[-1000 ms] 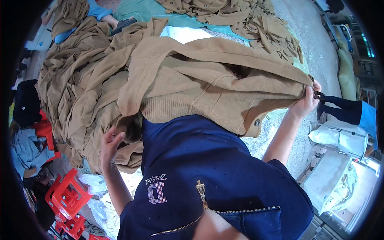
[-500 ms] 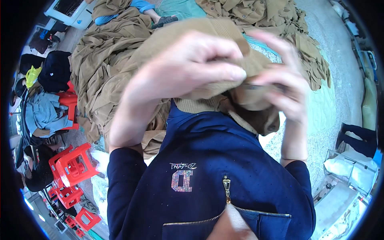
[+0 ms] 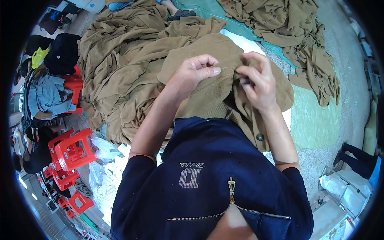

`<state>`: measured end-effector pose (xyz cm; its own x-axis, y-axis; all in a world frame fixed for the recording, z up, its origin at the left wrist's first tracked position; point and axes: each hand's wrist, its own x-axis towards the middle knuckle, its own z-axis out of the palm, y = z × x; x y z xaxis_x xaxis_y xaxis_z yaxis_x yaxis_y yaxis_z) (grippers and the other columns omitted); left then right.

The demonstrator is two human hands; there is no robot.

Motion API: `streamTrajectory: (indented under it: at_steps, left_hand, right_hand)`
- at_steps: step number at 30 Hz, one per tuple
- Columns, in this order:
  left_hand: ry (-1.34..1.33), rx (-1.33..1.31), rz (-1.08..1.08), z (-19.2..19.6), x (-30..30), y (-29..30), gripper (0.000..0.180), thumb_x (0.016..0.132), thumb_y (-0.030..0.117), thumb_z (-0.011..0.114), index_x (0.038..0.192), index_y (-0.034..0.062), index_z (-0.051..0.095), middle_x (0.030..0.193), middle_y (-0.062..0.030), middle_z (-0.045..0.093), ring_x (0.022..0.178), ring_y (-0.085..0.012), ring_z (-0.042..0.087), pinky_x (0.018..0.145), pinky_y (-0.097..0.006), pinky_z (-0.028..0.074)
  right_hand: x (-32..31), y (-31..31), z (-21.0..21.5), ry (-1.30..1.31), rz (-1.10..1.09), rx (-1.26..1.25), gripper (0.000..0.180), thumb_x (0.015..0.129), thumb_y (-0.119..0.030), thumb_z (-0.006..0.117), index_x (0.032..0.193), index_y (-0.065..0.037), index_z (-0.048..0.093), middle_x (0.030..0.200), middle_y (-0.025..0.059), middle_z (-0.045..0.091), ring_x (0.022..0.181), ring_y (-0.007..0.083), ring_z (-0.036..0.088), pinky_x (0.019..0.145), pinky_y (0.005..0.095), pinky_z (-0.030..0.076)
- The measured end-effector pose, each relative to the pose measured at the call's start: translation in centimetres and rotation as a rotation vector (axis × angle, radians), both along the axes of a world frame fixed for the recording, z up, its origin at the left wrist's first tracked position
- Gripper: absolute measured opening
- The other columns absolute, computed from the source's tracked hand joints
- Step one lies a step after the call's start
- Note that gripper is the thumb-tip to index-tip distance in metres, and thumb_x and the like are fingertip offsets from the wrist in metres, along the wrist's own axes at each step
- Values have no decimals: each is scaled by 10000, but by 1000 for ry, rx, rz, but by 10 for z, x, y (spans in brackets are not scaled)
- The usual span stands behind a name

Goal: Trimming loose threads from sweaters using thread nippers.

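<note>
I hold a tan knitted garment [image 3: 216, 92] up against my chest, over my dark blue zipped top [image 3: 212, 180]. My left hand [image 3: 196, 72] pinches its fabric near the top edge with thumb and forefinger. My right hand [image 3: 256, 82] grips the same fabric a little to the right, fingers curled, with a small dark object partly hidden in them. A dark button [image 3: 260, 137] shows on the garment's lower right edge. Both hands are close together, almost touching.
A big heap of tan garments [image 3: 120, 72] lies ahead and to the left. More tan pieces [image 3: 296, 32] lie on a green sheet [image 3: 316, 120] at the right. Red plastic stools [image 3: 72, 150] and dark clothes [image 3: 60, 52] stand at the left. Another person's sandalled foot [image 3: 180, 14] shows at the top.
A second ago my arms were spread wide, holding the garment open. They came together in front of me, and now both hands pinch one spot on the fabric, held lower.
</note>
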<state>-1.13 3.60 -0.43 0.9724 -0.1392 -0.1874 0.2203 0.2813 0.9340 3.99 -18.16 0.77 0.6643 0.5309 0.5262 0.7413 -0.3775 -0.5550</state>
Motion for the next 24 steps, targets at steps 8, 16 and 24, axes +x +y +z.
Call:
streamTrajectory:
  at_steps: [8,16,24]
  left_hand:
    - [-131,35,94,67,-20,-8,88,923,66,610,978,2,633,843,51,591,738,-7,510,649,-166,406]
    - [-290,338,107,42,-17,-20,159,913,74,626,1024,-35,655,861,17,634,805,-39,536,704,-208,448]
    - [-110,350,-2,38,-12,-14,146,915,43,608,1029,-35,655,912,21,628,852,-40,540,757,-200,447]
  right_hand:
    - [-21,-4,50,-524,86,255,347,616,4,758,958,-11,705,887,90,618,584,155,586,495,264,478]
    - [-13,9,16,-390,146,156,205,673,-25,736,872,-19,683,848,68,622,636,181,624,519,283,495]
    - [-14,14,2,-382,147,166,181,669,-33,715,843,-20,666,844,68,623,640,188,624,523,284,492]
